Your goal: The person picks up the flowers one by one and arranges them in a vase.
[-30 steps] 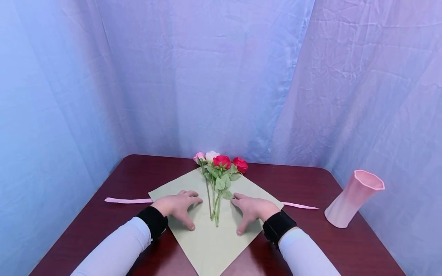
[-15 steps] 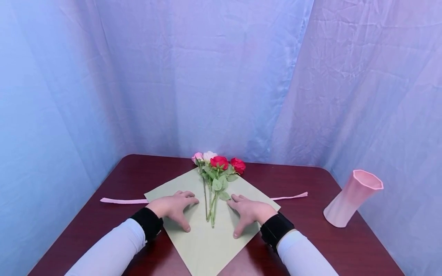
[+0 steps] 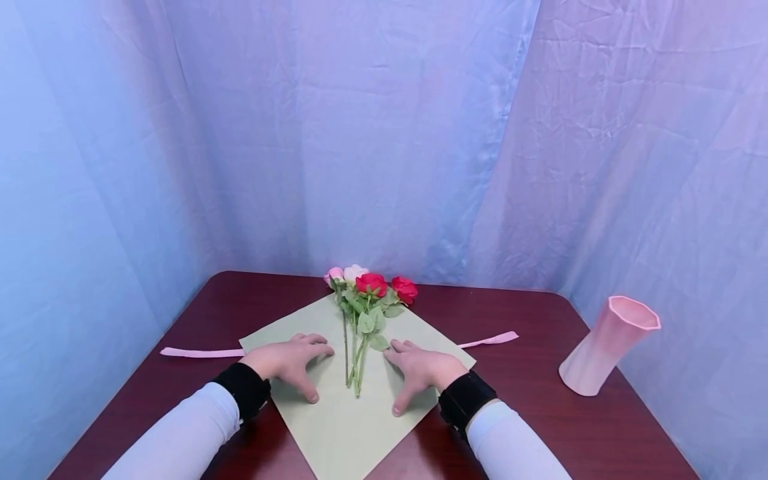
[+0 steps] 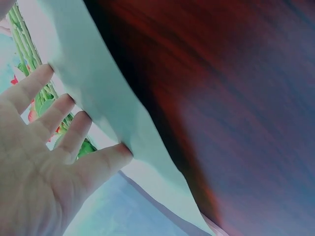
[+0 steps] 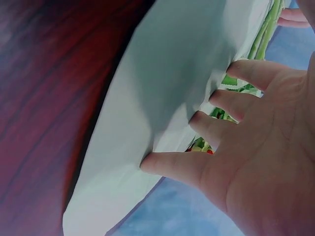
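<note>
A pale green sheet of wrapping paper (image 3: 345, 440) lies cornerwise on the table. On it rest stemmed roses: a red rose (image 3: 371, 285), another red rose (image 3: 405, 290), a pink rose (image 3: 334, 275) and a white rose (image 3: 355, 273), blooms past the far edge. My left hand (image 3: 291, 363) spreads its fingers on the paper left of the stems (image 3: 355, 373). To their right, my right hand (image 3: 422, 371) does likewise. Both wrist views show fingertips (image 4: 125, 150) pressing the paper. A pink ribbon (image 3: 201, 353) runs out from both sides of the paper, its middle hidden underneath.
A tall pink-and-white vase (image 3: 606, 350) stands at the right of the dark red wooden table (image 3: 540, 413). Blue-lilac curtains (image 3: 360, 133) hang behind the table and at both sides.
Paper, roses and both hands have shifted left together. The ribbon has moved left too, and its right end now points upward rather than down. The camera view has turned slightly.
</note>
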`<act>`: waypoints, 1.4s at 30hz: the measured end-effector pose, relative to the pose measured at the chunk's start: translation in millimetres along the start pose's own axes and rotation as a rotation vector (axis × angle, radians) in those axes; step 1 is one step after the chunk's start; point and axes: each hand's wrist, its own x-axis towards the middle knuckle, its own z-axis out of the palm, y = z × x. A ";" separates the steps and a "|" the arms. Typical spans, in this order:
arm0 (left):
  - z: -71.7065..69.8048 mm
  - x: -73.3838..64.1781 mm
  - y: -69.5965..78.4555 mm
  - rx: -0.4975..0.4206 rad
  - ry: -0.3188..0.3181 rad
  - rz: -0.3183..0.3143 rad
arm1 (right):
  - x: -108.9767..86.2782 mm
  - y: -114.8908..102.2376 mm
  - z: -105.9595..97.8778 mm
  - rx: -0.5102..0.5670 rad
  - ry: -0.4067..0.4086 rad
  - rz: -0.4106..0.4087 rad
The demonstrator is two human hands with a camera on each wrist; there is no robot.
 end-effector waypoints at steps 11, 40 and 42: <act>-3.7 -7.4 -6.0 -0.030 0.021 0.011 | 5.6 -9.4 0.1 -0.006 0.003 0.013; -9.0 -2.5 0.4 -0.060 0.007 0.019 | -2.5 -5.6 -4.0 -0.010 0.001 0.008; -9.2 -1.8 0.3 -0.077 0.007 0.022 | -4.7 -4.6 -3.0 -0.004 0.001 0.003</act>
